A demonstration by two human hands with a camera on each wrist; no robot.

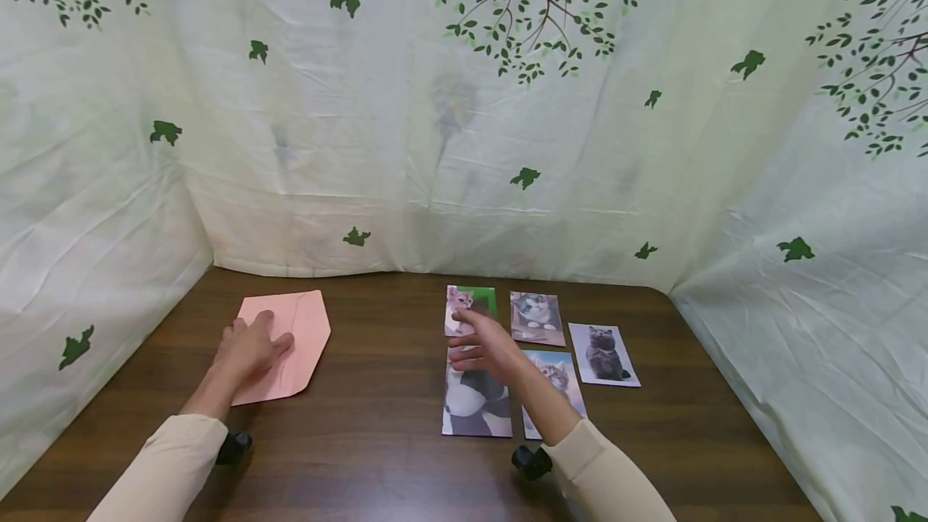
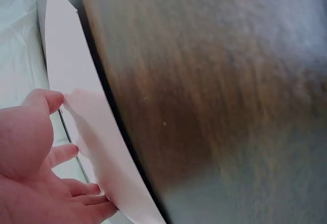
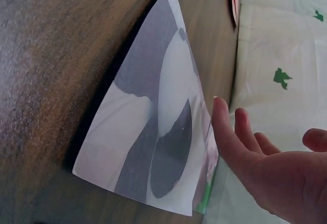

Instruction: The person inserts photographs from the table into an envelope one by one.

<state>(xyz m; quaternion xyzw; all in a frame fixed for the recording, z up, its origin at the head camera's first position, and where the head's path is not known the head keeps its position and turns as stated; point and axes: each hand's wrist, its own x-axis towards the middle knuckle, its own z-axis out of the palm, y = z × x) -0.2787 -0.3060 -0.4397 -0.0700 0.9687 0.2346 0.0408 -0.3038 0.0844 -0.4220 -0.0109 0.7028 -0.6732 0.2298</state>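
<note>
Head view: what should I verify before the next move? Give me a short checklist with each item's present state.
1. Left grip touching the pink envelope: ok.
2. Right grip empty: ok.
3. Grey cat photo in full view: ok.
4. Black-and-white photo uncovered in the head view: not ok, the right grip hides part of it.
5. Anything inside the pink envelope: cannot tell.

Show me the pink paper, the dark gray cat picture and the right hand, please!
Pink paper [image 1: 306, 341], head view: bare part near its right side.
Dark gray cat picture [image 1: 605, 356], head view: the cat's body.
Right hand [image 1: 495, 349], head view: the middle of the hand.
</note>
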